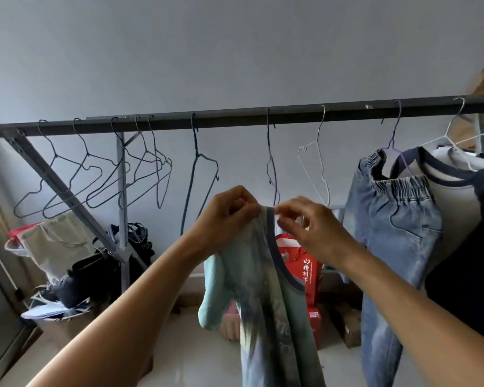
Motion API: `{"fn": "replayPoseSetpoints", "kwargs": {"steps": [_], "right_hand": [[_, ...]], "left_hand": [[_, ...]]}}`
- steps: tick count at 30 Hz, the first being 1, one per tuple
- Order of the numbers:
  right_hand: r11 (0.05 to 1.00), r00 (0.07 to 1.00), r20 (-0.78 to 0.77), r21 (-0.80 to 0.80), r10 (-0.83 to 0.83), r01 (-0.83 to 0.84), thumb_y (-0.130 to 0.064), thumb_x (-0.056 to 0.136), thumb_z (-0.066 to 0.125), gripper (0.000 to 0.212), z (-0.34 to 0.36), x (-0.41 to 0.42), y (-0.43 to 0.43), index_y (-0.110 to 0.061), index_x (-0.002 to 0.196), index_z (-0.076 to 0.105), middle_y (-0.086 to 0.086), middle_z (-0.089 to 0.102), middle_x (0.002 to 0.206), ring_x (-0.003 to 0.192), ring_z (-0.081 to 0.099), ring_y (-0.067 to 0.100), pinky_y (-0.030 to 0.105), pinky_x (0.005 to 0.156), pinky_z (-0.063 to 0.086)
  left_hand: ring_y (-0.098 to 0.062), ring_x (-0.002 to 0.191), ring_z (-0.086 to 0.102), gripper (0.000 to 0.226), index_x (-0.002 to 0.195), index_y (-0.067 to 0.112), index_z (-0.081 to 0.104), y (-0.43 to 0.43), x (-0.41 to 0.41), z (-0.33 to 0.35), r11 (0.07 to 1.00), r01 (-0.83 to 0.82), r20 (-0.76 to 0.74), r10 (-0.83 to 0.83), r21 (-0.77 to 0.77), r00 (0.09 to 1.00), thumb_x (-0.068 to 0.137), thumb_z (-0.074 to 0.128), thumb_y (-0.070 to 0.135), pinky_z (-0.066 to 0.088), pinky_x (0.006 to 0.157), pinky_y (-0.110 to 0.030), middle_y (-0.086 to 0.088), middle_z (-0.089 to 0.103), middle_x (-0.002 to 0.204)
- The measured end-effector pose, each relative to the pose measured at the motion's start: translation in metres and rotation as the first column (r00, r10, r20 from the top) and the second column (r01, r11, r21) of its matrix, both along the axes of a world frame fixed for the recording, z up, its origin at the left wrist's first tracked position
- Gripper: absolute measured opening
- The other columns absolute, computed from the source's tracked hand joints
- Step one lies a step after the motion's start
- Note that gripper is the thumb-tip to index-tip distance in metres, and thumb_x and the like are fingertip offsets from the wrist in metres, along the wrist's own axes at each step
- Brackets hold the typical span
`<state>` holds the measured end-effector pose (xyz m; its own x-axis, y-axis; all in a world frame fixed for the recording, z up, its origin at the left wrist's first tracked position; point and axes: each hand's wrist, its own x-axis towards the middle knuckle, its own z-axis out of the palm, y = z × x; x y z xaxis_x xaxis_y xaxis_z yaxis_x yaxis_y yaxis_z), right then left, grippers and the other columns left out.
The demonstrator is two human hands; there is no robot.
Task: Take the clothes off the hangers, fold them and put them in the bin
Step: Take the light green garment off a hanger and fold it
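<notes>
The left hand (229, 216) curled tight on the shoulder of the teal shirt (263, 289), the right hand (310, 233) nipped its neck trim with fingertips only, the shirt hanging free of any hanger below the rail (235, 118) — so that light pinch could slip and drop one side.

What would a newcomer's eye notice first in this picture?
In the centre, the left hand and the right hand hold up a pale green top by its neckline. Behind, a dark rail crosses the picture with empty wire hangers on its left part, and blue jeans hang at the right.
</notes>
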<state>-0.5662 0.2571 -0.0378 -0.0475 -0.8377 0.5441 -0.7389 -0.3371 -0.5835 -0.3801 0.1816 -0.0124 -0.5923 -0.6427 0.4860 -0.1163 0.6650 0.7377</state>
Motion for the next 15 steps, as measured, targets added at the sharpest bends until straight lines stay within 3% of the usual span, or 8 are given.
{"fn": "replayPoseSetpoints", "kwargs": {"steps": [2, 6, 10, 15], "right_hand": [[0.989, 0.983, 0.146, 0.082, 0.108, -0.121, -0.023, 0.094, 0.060, 0.017, -0.011, 0.018, 0.000, -0.025, 0.109, 0.069, -0.017, 0.070, 0.099, 0.089, 0.064, -0.004, 0.011, 0.078, 0.049], [0.981, 0.933, 0.325, 0.061, 0.154, -0.183, -0.022, 0.092, 0.063, 0.014, -0.024, 0.043, -0.003, -0.022, 0.104, 0.070, -0.008, 0.073, 0.096, 0.094, 0.068, 0.006, 0.028, 0.090, 0.055], [0.958, 0.878, 0.412, 0.041, 0.244, -0.285, -0.012, 0.093, 0.061, 0.007, -0.027, 0.081, -0.007, -0.013, 0.092, 0.068, 0.006, 0.072, 0.083, 0.082, 0.069, 0.017, 0.029, 0.076, 0.057], [0.947, 0.822, 0.494, -0.005, 0.282, -0.322, -0.006, 0.097, 0.053, 0.010, -0.031, 0.120, -0.011, -0.002, 0.092, 0.061, 0.005, 0.062, 0.072, 0.065, 0.057, 0.006, 0.014, 0.059, 0.046]], "left_hand": [[-0.001, 0.056, 0.055, 0.010, 0.086, 0.010, 0.060, 0.004, 0.012, -0.003, 1.000, 0.012, -0.014, -0.012, -0.006, 1.000, 0.096, 0.058, 0.011, 0.043, 0.052, -0.014, 0.006, 0.061, 0.063], [-0.001, 0.051, 0.046, 0.008, 0.087, 0.002, 0.060, 0.011, 0.038, -0.011, 0.999, 0.008, -0.060, -0.006, 0.036, 0.998, 0.095, 0.058, 0.004, 0.036, 0.048, -0.012, 0.009, 0.056, 0.058], [0.001, 0.053, 0.050, 0.008, 0.086, 0.003, 0.061, 0.020, 0.063, -0.021, 0.992, -0.020, -0.064, 0.028, 0.123, 0.998, 0.094, 0.059, 0.005, 0.038, 0.051, -0.011, 0.012, 0.060, 0.059], [-0.009, 0.068, 0.057, 0.035, 0.086, 0.003, 0.066, 0.023, 0.104, -0.024, 0.956, -0.054, -0.093, 0.084, 0.290, 0.992, 0.102, 0.044, 0.025, 0.047, 0.062, -0.019, -0.003, 0.064, 0.074]]}}
